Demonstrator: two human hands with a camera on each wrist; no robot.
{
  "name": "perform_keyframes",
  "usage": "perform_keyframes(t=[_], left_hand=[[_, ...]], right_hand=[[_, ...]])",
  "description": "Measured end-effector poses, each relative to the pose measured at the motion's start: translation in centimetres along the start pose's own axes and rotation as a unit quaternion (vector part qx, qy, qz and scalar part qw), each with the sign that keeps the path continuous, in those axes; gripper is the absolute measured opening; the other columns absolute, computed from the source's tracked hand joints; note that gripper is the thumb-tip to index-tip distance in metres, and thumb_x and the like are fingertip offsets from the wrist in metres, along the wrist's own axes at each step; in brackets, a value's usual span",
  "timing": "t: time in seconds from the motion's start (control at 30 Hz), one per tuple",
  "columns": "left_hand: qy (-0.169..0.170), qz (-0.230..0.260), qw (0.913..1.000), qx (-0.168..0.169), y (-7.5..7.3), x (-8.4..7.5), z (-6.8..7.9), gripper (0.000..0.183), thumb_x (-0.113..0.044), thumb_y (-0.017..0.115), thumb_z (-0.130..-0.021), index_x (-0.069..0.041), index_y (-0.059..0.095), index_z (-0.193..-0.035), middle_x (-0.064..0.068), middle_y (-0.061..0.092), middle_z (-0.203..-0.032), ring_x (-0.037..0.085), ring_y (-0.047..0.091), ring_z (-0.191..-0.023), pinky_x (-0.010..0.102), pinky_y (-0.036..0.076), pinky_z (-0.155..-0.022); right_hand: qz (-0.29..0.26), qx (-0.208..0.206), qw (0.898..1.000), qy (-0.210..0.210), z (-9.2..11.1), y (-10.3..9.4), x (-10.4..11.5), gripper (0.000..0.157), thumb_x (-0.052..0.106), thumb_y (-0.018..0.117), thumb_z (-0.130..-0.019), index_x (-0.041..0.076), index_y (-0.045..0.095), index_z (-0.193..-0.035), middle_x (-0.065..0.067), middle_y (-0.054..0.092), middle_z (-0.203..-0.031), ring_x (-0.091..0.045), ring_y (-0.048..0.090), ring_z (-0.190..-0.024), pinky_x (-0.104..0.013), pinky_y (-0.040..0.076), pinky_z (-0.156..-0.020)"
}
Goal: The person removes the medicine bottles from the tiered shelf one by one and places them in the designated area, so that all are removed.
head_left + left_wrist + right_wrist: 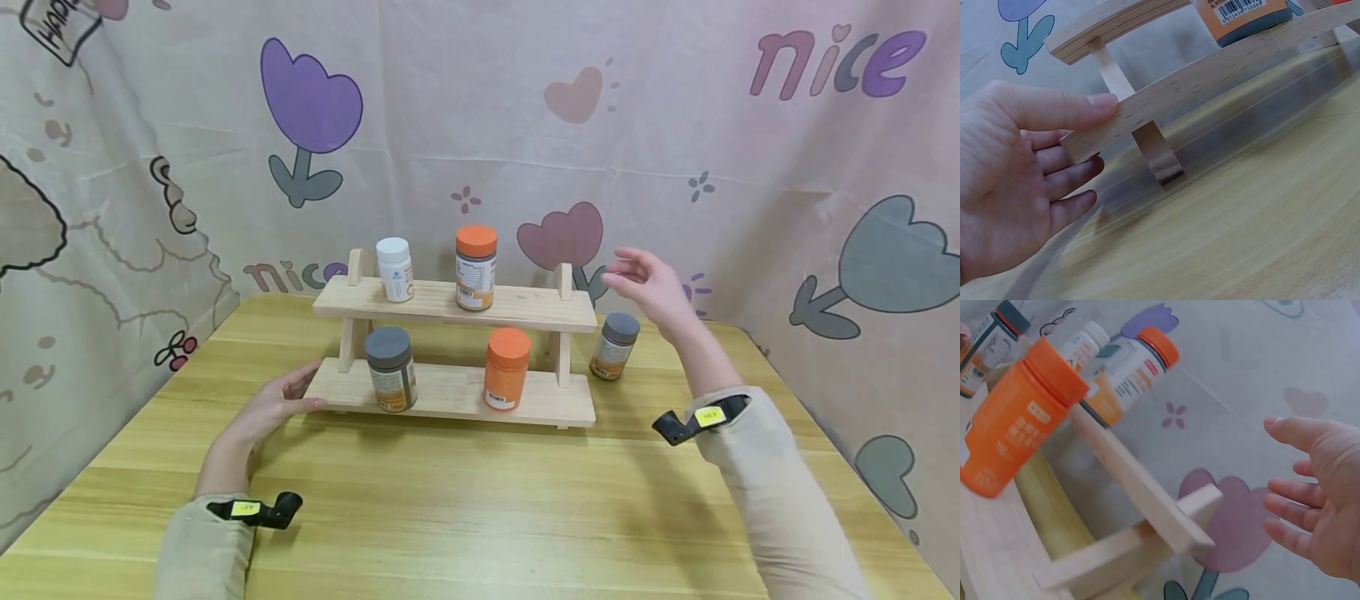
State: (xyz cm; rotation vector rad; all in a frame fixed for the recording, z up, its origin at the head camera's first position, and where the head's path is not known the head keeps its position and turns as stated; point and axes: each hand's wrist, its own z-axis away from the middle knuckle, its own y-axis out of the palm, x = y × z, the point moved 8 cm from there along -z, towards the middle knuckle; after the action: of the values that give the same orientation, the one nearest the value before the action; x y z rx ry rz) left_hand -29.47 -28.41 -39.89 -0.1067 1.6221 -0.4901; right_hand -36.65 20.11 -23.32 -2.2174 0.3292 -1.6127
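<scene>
A two-tier wooden rack point(450, 380) stands on the table. My left hand point(272, 407) holds the left end of its lower board; in the left wrist view the thumb point(1094, 107) lies on the board's front edge and the fingers reach behind its end. Apart from the rack, my right hand point(647, 285) hovers past its upper right end, fingers relaxed and holding nothing. Below that hand, a grey-lidded jar point(615, 347) stands on the table. On the upper board are a white bottle point(395, 270) and an orange-lidded jar point(476, 268). The lower board bears another grey-lidded jar point(391, 371) and an orange jar point(506, 371).
The wood-grain table point(450, 517) extends in front of the rack and to both sides. Behind it hangs a printed cloth point(465, 108) with flowers and lettering. A small upright post point(564, 282) rises near the upper board's right end.
</scene>
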Motion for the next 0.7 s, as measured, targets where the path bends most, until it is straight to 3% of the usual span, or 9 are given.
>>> perform_keyframes(t=[0.13,0.47,0.7], left_hand=[[-0.002,0.000,1.0000,-0.001,0.0,0.0,0.1,0.080,-0.013,0.064,-0.087,0.008,0.014,-0.145,0.028,0.014,-0.149,0.043,0.015,-0.135,0.003,0.031,-0.086],[-0.009,-0.012,0.9999,-0.005,-0.1,0.0,0.2,0.081,-0.015,0.064,-0.087,0.005,0.013,-0.146,0.027,0.014,-0.149,0.042,0.015,-0.135,0.007,0.032,-0.091],[-0.003,-0.003,1.0000,-0.003,0.0,-0.1,0.2,0.080,-0.014,0.064,-0.087,0.006,0.013,-0.145,0.027,0.013,-0.149,0.042,0.015,-0.135,0.004,0.032,-0.087]], right_hand=[[-0.001,0.019,1.000,-0.007,-0.8,1.3,1.0,0.064,0.022,0.061,-0.090,0.000,0.031,-0.142,-0.023,0.048,-0.131,-0.031,0.045,-0.121,-0.044,0.034,-0.103],[-0.007,0.055,0.998,-0.031,-2.2,5.4,4.0,0.059,0.019,0.063,-0.089,0.001,0.036,-0.139,-0.020,0.052,-0.128,-0.028,0.049,-0.118,-0.040,0.038,-0.098],[-0.010,0.070,0.997,-0.020,-3.1,8.2,4.6,0.062,0.020,0.066,-0.087,0.002,0.037,-0.139,-0.019,0.052,-0.128,-0.027,0.049,-0.117,-0.039,0.039,-0.097]])
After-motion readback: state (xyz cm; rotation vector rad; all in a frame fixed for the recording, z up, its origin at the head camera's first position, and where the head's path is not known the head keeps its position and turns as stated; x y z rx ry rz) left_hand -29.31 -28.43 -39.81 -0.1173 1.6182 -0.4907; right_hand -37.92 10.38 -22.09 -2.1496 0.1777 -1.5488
